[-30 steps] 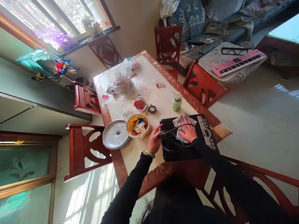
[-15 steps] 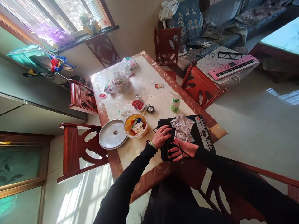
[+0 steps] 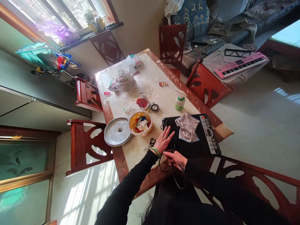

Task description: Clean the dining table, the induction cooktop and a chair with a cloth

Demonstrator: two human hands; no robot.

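My left hand (image 3: 163, 141), with a green bangle at the wrist, is stretched out over the left edge of a black induction cooktop (image 3: 194, 150); its fingers are apart. Close beside it, nearer my body, my right hand (image 3: 178, 159) is closed around a black power cord (image 3: 180, 188). Loops of the cord hang below the right hand over the table's front edge. A crumpled greyish-pink cloth (image 3: 187, 127) lies on the cooktop, left of its button panel. Scissors (image 3: 150, 144) with black handles rest on the table just left of my left hand.
Left of the cooktop stand an orange tub (image 3: 131, 127) with mixed scraps and a round metal lid (image 3: 114, 132). Behind are a green-and-white pump bottle (image 3: 180, 103), a small round black lid (image 3: 155, 107) and a plastic bag (image 3: 122, 82). Wooden chairs (image 3: 77, 147) surround the table (image 3: 150, 72).
My right hand has moved left and toward my body, closing on the cord. My left hand has shifted to the cooktop's left edge, fingers spreading. The scissors have come into clearer view.
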